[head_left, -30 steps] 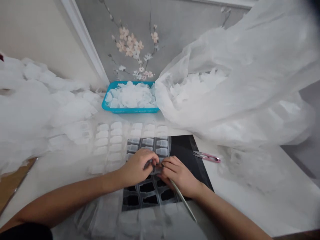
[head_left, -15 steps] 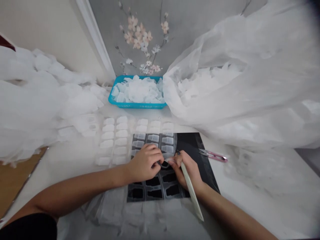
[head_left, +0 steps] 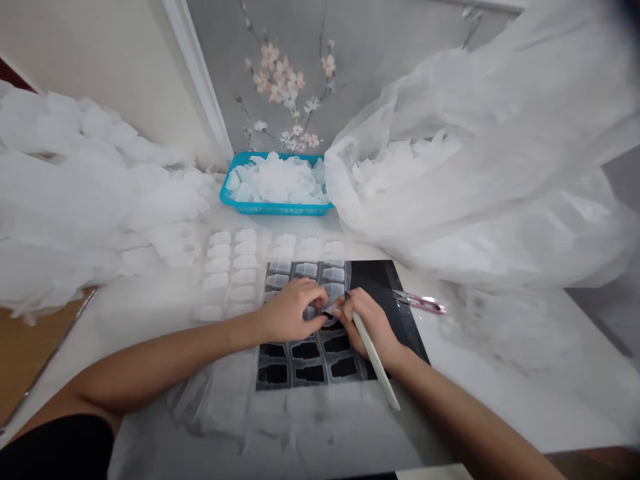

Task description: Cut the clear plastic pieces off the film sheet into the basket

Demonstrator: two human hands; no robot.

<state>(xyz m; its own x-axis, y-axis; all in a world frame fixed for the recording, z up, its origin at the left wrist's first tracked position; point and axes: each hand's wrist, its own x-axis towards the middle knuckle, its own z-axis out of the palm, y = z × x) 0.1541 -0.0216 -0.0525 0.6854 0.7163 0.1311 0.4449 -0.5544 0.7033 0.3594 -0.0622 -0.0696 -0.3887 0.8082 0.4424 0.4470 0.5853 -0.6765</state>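
Observation:
My right hand (head_left: 370, 325) grips a long, pale, flat-handled tool (head_left: 373, 350) with a dark end; its exact kind is unclear. A small translucent piece (head_left: 329, 311) shows at the right fingertips. Just to the left, my left hand (head_left: 293, 312) is over the sheet, thumb and index finger apart, the thumb tip close to that piece. Beneath both hands lies a clear plastic sheet (head_left: 325, 355) with rows of shaped cells, partly over a black mat (head_left: 373, 277). Upper cells hold whitish film pieces (head_left: 306, 269); lower cells near my wrists show black openings.
Pink-handled thread snips (head_left: 423, 302) lie right of the mat. Behind stands a blue basket (head_left: 280, 209) full of white translucent pieces. A large plastic bag (head_left: 450, 213) bulges at the right, and white pieces (head_left: 100, 180) are heaped at the left.
My left thumb and index finger have spread apart from their pinch. My right hand, still holding the pale tool, has shifted slightly. The whole view has moved a little.

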